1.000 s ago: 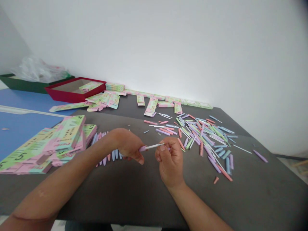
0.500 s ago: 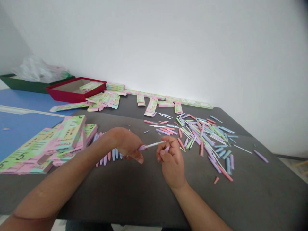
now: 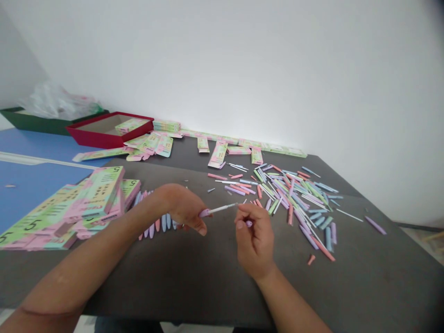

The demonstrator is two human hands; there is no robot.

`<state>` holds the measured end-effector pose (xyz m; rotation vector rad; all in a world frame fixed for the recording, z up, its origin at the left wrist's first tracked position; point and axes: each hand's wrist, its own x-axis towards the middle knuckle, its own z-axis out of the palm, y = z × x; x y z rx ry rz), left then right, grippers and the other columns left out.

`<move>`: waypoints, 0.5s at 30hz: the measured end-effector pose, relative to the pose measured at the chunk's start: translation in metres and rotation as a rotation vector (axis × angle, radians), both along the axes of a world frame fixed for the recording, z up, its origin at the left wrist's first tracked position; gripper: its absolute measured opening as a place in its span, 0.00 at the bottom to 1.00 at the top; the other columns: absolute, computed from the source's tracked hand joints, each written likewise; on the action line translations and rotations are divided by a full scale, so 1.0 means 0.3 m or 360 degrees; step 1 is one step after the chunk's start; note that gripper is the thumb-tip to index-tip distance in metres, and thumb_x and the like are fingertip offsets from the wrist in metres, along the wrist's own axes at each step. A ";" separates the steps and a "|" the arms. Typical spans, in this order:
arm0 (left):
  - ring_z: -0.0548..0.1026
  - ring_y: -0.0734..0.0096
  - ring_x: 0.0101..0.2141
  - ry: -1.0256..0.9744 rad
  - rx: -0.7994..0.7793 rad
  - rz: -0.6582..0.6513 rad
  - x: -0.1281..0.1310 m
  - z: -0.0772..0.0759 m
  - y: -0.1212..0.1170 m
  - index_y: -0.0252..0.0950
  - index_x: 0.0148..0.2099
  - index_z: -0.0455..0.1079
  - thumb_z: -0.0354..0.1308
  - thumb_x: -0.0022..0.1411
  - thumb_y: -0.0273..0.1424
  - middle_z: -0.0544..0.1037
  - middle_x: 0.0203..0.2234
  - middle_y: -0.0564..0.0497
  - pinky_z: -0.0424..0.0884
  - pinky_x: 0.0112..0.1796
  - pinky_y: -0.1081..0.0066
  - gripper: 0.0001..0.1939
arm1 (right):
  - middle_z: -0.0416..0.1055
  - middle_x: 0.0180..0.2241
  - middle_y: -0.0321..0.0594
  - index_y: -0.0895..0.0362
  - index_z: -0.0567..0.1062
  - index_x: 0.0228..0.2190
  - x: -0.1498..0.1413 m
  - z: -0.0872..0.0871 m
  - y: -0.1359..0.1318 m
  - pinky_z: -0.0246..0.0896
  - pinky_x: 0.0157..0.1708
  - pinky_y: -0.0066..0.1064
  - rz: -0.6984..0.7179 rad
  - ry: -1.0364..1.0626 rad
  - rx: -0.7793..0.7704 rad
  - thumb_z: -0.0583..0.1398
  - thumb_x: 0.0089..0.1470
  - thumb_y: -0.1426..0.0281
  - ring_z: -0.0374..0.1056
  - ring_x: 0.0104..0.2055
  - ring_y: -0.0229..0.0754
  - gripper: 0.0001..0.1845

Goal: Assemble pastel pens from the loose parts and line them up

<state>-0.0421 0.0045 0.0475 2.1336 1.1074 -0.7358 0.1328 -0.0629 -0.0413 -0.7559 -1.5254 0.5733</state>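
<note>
blk 5 (image 3: 33, 225) on pink-green boxes (image 3: 100, 192), sm. print illegible

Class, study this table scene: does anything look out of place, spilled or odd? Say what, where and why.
The pastel pieces lie in a jumbled scatter on the dark table, unlike the tidy row of pieces beside the left hand. A lone pink scrap also sits on the blue sheet, apart from everything else.

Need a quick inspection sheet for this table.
surface: dark grey table
job's things: white stick with lilac tip; small lilac piece
hands: left hand pinches the stick; right hand pinches the lilac piece
clutter: loose pastel sticks; printed pastel cartons; row of pastel tips
cables: nothing seen
surroundings: red box, green tray, blue sheet, white wall
</note>
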 end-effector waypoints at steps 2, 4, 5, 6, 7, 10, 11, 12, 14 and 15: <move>0.74 0.67 0.25 0.0002 0.0023 -0.0029 0.002 0.002 -0.003 0.34 0.48 0.71 0.54 0.59 0.40 0.79 0.28 0.46 0.65 0.23 0.74 0.19 | 0.61 0.27 0.34 0.48 0.66 0.46 -0.002 -0.005 -0.004 0.53 0.30 0.31 0.0034 -0.0095 0.0047 0.54 0.50 0.81 0.57 0.28 0.37 0.23; 0.74 0.67 0.24 -0.0001 0.0036 -0.0051 0.004 0.005 -0.005 0.33 0.45 0.72 0.53 0.59 0.40 0.79 0.28 0.46 0.65 0.23 0.74 0.18 | 0.60 0.28 0.34 0.49 0.65 0.47 -0.002 -0.008 -0.007 0.54 0.29 0.31 0.0067 -0.0136 0.0048 0.53 0.50 0.81 0.57 0.28 0.37 0.24; 0.74 0.68 0.24 -0.0002 0.0038 -0.0052 0.005 0.006 -0.006 0.33 0.44 0.72 0.53 0.59 0.40 0.79 0.27 0.46 0.65 0.23 0.74 0.17 | 0.60 0.28 0.33 0.49 0.65 0.47 -0.001 -0.009 -0.008 0.54 0.29 0.31 0.0074 -0.0140 0.0049 0.53 0.50 0.81 0.57 0.28 0.37 0.24; 0.74 0.68 0.24 -0.0001 0.0038 -0.0044 0.006 0.007 -0.007 0.33 0.44 0.72 0.53 0.59 0.39 0.79 0.27 0.46 0.65 0.23 0.74 0.17 | 0.60 0.28 0.33 0.49 0.65 0.47 0.000 -0.010 -0.009 0.54 0.29 0.30 0.0073 -0.0136 0.0059 0.53 0.50 0.81 0.57 0.27 0.37 0.23; 0.73 0.68 0.24 0.0001 0.0035 -0.0035 0.006 0.008 -0.007 0.33 0.44 0.72 0.53 0.59 0.39 0.78 0.27 0.47 0.65 0.23 0.74 0.17 | 0.61 0.28 0.33 0.49 0.65 0.47 0.001 -0.011 -0.010 0.54 0.29 0.30 0.0064 -0.0131 0.0078 0.53 0.50 0.81 0.58 0.28 0.37 0.23; 0.73 0.68 0.23 0.0019 0.0029 -0.0015 0.007 0.007 -0.008 0.34 0.44 0.72 0.53 0.59 0.39 0.78 0.27 0.48 0.64 0.22 0.74 0.17 | 0.61 0.28 0.33 0.51 0.63 0.49 0.004 -0.014 -0.008 0.54 0.29 0.30 0.0023 -0.0100 0.0118 0.53 0.51 0.80 0.58 0.27 0.36 0.24; 0.73 0.68 0.23 0.0025 0.0034 -0.0012 0.008 0.006 -0.008 0.34 0.44 0.72 0.53 0.58 0.39 0.78 0.27 0.47 0.64 0.22 0.74 0.17 | 0.61 0.28 0.33 0.51 0.61 0.50 0.005 -0.015 -0.007 0.54 0.29 0.30 0.0014 -0.0086 0.0104 0.53 0.51 0.80 0.57 0.27 0.36 0.24; 0.73 0.68 0.23 0.0028 0.0041 -0.0012 0.008 0.005 -0.009 0.34 0.44 0.72 0.53 0.58 0.40 0.78 0.27 0.47 0.64 0.22 0.74 0.17 | 0.61 0.28 0.33 0.52 0.60 0.50 0.006 -0.016 -0.006 0.54 0.29 0.30 0.0014 -0.0086 0.0085 0.52 0.52 0.79 0.57 0.27 0.36 0.24; 0.73 0.68 0.23 0.0031 0.0061 -0.0016 0.008 0.004 -0.009 0.34 0.44 0.72 0.54 0.58 0.40 0.78 0.27 0.47 0.64 0.22 0.74 0.18 | 0.61 0.28 0.34 0.53 0.60 0.50 0.006 -0.015 -0.004 0.55 0.29 0.30 0.0029 -0.0133 0.0050 0.52 0.52 0.79 0.57 0.27 0.35 0.23; 0.73 0.68 0.23 0.0032 0.0066 -0.0016 0.007 0.003 -0.010 0.34 0.44 0.72 0.53 0.58 0.40 0.78 0.27 0.47 0.64 0.22 0.74 0.18 | 0.61 0.28 0.34 0.53 0.61 0.50 0.006 -0.013 -0.003 0.55 0.29 0.30 0.0033 -0.0150 0.0048 0.52 0.52 0.78 0.57 0.27 0.36 0.23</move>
